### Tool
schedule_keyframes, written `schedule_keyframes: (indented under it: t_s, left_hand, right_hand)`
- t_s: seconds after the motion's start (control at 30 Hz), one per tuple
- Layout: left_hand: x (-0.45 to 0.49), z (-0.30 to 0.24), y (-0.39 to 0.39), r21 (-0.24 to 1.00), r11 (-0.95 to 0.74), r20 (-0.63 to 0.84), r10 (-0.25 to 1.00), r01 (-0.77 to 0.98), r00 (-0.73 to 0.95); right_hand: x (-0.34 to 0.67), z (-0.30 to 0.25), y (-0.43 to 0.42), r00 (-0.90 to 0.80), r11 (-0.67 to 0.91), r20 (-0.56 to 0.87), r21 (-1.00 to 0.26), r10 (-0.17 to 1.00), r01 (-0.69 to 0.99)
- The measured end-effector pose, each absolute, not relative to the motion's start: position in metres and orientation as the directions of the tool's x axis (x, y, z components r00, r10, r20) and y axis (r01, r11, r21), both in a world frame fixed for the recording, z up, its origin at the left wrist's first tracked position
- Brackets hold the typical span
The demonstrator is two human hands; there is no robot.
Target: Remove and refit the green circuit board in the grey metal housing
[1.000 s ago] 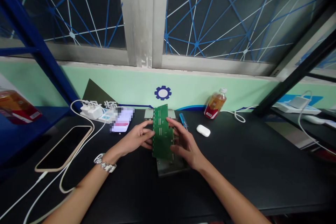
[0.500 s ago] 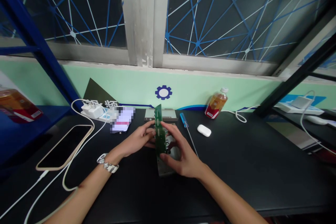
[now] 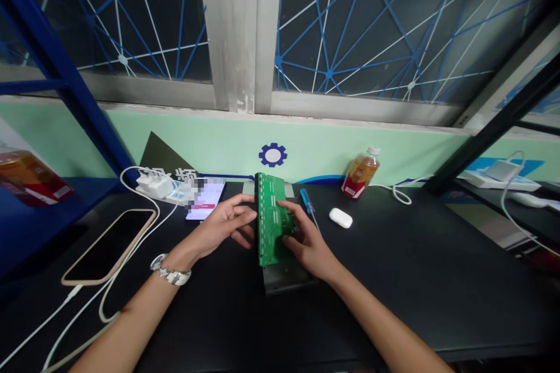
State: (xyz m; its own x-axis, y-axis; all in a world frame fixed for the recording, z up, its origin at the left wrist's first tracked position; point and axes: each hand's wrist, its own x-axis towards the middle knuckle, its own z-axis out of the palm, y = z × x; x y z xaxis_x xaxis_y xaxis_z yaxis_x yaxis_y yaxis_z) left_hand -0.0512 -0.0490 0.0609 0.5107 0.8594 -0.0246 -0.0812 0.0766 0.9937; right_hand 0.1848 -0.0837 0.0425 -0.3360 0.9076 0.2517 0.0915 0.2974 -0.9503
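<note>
1. While it stands tilted over a grey metal housing point(image 3: 285, 277) near the middle of the black table point(image 3: 437, 280), the green circuit board point(image 3: 271, 218) is gripped from both sides, its printed face turned toward the camera and its far end raised.
2. On the left edge of the board, the left hand point(image 3: 221, 225) is partly closed, thumb and fingertips pinching the board; a metal wristwatch point(image 3: 169, 271) sits on that wrist.
3. On the right, the right hand point(image 3: 308, 242) is curled around the board's right edge, with the thumb on the face and the other fingers bent behind it, so how they sit cannot be seen.
4. Just right of the board's far end lies a blue-handled screwdriver point(image 3: 307, 200), and further right a white earbud case point(image 3: 340, 218).
5. Far right of these, a bottle of amber drink point(image 3: 359, 175) leans against the green wall.
6. Left of the hands, a small phone point(image 3: 205, 201) lies with its screen lit; beyond it sit white chargers point(image 3: 154, 185) on a power strip.
7. Nearer and further left, a large dark-screened phone point(image 3: 109, 246) lies flat with a white cable point(image 3: 105, 309) looping beside it
</note>
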Motion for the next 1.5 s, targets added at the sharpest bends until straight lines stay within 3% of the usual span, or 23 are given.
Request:
schedule_keyframes:
  t_s: [0.13, 0.3, 0.47, 0.73, 0.93, 1.07, 1.23, 1.5]
  left_hand:
    - [-0.035, 0.057, -0.054, 0.986, 0.074, 0.011, 0.865, -0.148, 0.502]
    - [-0.019, 0.053, -0.061, 0.976, 0.044, 0.034, 0.938, -0.214, 0.345]
    - [-0.018, 0.05, -0.068, 0.939, 0.236, -0.066, 0.837, -0.249, 0.544]
    - [-0.019, 0.049, -0.066, 0.947, 0.241, -0.091, 0.835, -0.212, 0.543]
    - [-0.022, 0.055, -0.064, 0.965, 0.197, -0.079, 0.847, -0.172, 0.525]
    - [-0.042, 0.062, -0.06, 0.967, 0.219, -0.126, 0.852, -0.127, 0.507]
    - [-0.064, 0.071, -0.055, 0.968, 0.225, -0.132, 0.831, -0.11, 0.541]
    - [-0.044, 0.069, -0.057, 0.985, 0.095, -0.001, 0.834, -0.142, 0.552]
  right_hand:
    - [0.182, 0.05, -0.089, -0.382, 0.244, 0.221, -0.97, 0.897, 0.01]
    - [0.174, 0.048, -0.091, -0.424, 0.239, 0.266, -0.964, 0.866, -0.115]
    - [0.172, 0.047, -0.09, -0.511, 0.158, 0.249, -0.964, 0.822, -0.216]
    - [0.174, 0.054, -0.093, -0.532, 0.095, 0.219, -0.963, 0.818, -0.251]
    - [0.179, 0.063, -0.09, -0.51, 0.06, 0.168, -0.973, 0.844, -0.221]
    - [0.188, 0.064, -0.081, -0.43, 0.125, 0.207, -0.969, 0.879, -0.211]
    - [0.195, 0.054, -0.069, -0.365, 0.197, 0.213, -0.977, 0.906, -0.081]
    - [0.18, 0.031, -0.07, -0.363, 0.329, 0.276, -0.94, 0.89, 0.092]
